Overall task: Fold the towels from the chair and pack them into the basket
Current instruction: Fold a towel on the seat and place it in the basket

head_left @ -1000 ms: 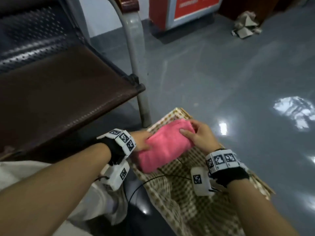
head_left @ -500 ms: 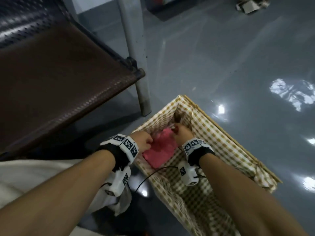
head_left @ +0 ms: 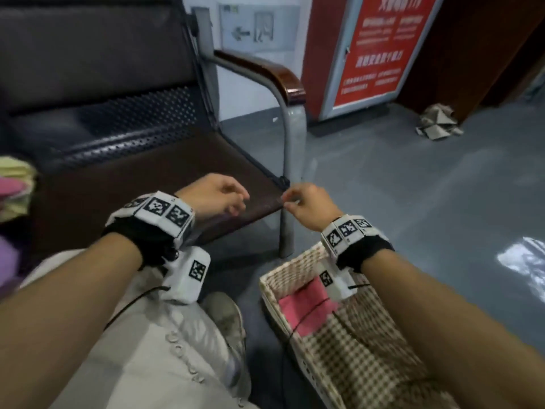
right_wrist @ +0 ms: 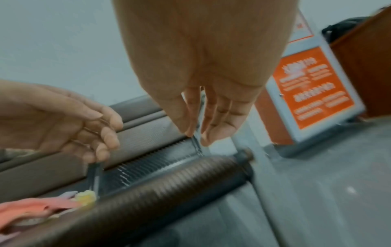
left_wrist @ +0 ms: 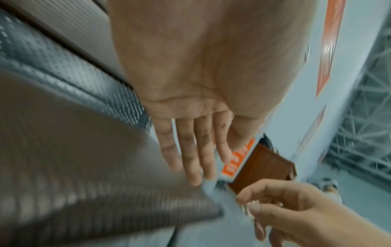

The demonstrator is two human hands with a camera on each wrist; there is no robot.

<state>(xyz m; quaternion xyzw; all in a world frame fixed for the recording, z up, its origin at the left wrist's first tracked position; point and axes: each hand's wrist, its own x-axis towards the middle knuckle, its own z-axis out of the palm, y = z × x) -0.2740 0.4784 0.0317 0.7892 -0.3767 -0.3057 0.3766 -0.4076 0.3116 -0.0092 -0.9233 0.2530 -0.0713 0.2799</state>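
Observation:
A folded pink towel [head_left: 303, 307] lies inside the basket [head_left: 272, 293], which has a checked lining and stands on the floor at the lower right. My left hand [head_left: 234, 202] hovers empty over the front of the brown chair seat [head_left: 141, 184], fingers straight in the left wrist view [left_wrist: 190, 150]. My right hand [head_left: 290, 202] hangs empty beside it, near the seat's front right corner, fingers loosely curled. More towels [head_left: 14, 187] in yellow, pink and purple are piled at the far left of the chair, also seen low in the right wrist view [right_wrist: 42, 208].
The chair's metal armrest post [head_left: 292, 160] rises just behind my right hand, next to the basket. A red sign stand [head_left: 374, 51] and crumpled cardboard [head_left: 438, 125] sit farther back on the grey floor. My knee and shoe [head_left: 227, 317] are left of the basket.
Both hands have let go of the pink towel, left it in the basket, and risen to the chair seat's front edge. The view has tilted up toward the chair.

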